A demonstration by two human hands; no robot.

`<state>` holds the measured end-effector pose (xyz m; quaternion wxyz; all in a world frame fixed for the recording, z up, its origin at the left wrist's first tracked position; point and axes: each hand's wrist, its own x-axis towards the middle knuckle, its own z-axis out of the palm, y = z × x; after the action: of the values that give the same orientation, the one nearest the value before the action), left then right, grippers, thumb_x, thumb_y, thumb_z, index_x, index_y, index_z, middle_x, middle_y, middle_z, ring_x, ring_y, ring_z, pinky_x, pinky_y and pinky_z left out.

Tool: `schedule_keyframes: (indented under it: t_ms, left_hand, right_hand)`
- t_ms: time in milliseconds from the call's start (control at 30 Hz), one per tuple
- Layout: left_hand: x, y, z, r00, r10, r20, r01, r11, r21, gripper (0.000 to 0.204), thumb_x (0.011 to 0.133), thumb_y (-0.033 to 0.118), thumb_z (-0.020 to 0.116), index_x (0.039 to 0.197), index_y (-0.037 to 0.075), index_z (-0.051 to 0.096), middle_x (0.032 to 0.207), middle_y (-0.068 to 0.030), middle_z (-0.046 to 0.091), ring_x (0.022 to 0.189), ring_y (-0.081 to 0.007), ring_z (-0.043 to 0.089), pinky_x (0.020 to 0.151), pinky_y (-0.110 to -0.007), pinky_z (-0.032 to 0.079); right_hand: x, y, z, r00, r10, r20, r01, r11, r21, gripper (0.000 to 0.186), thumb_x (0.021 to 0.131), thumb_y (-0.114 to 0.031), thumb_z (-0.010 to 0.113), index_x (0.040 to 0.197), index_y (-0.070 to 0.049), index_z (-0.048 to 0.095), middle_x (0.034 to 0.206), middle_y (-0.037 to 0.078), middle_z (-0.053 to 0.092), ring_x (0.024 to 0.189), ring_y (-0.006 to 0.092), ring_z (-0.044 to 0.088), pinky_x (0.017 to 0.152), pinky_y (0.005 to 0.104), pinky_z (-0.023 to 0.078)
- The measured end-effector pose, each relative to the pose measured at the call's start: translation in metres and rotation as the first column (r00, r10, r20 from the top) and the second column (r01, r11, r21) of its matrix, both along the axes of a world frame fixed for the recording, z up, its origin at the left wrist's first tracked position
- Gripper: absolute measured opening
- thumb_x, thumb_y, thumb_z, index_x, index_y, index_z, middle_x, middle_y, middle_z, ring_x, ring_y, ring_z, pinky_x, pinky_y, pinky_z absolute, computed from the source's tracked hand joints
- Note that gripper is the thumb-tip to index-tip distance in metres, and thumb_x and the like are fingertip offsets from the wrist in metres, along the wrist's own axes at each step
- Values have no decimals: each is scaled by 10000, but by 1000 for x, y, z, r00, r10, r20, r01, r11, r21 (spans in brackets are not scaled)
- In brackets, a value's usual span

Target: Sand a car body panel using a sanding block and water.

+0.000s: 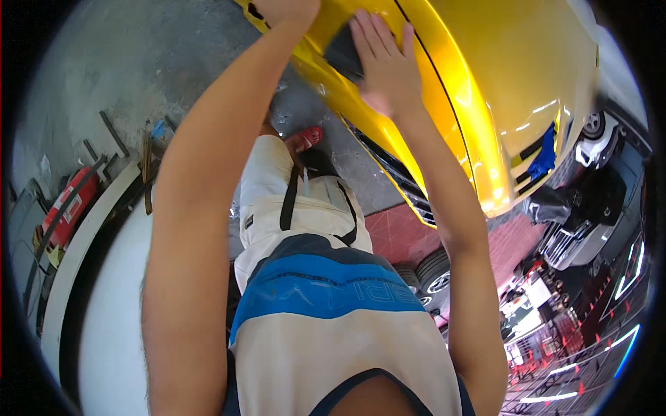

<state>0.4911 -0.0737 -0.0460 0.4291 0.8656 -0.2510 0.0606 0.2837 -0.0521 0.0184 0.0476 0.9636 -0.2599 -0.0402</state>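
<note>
My right hand [385, 69] lies with extended fingers on the front of a glossy yellow car [499, 62], beside a dark opening [336, 52] in its bodywork. My left hand [284, 10] is at the upper edge of the view, on or against the yellow panel's edge; its fingers are mostly cut off. Below the hands runs a black grille section [385, 156] of the car. A blue cloth [542, 152] sits farther right on the yellow body.
A white curved panel [111, 291], metal bars and a red object [66, 204] are at my left. Loose wheels [433, 277] are behind my right arm. Other vehicles [583, 222] stand farther right. My feet are on a grey floor [173, 62].
</note>
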Motion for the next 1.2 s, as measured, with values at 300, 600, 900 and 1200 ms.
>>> schedule_keyframes:
  t_ms: [300,600,900,1200]
  left_hand:
    - [24,27,-42,984,-177,17,174,938,-299,603,1029,327,560,1501,-18,411,1526,-248,416,1365,-452,412,1174,-468,325]
    - [134,167,-38,495,-546,-676,-59,755,-653,561,1085,458,358,1509,107,467,1580,-75,457,1489,-200,359,1214,-455,179]
    - [135,116,-31,288,-692,-662,71,705,-706,571,1099,479,301,1548,143,412,1600,-71,434,1525,-235,304,1233,-459,141]
    - [87,25,-45,864,-500,50,493,863,108,466,1083,188,357,1469,-70,381,1568,-290,305,1392,-443,402,1185,-517,299]
  right_hand:
    - [42,12,8,997,61,-41,-56,992,116,938,751,-212,736,1578,-28,333,1672,117,306,1543,281,292,1232,629,146]
    - [-63,58,-2,984,-96,-147,126,970,206,946,769,-255,746,1577,-13,317,1686,150,263,1563,342,240,1223,649,136]
    - [116,38,-26,972,-181,152,160,977,140,825,846,-283,702,1564,-55,366,1672,85,313,1536,267,307,1245,569,169]
    - [28,85,-2,875,-437,-211,463,881,96,644,924,-229,523,1541,-74,427,1607,106,415,1496,257,370,1244,543,187]
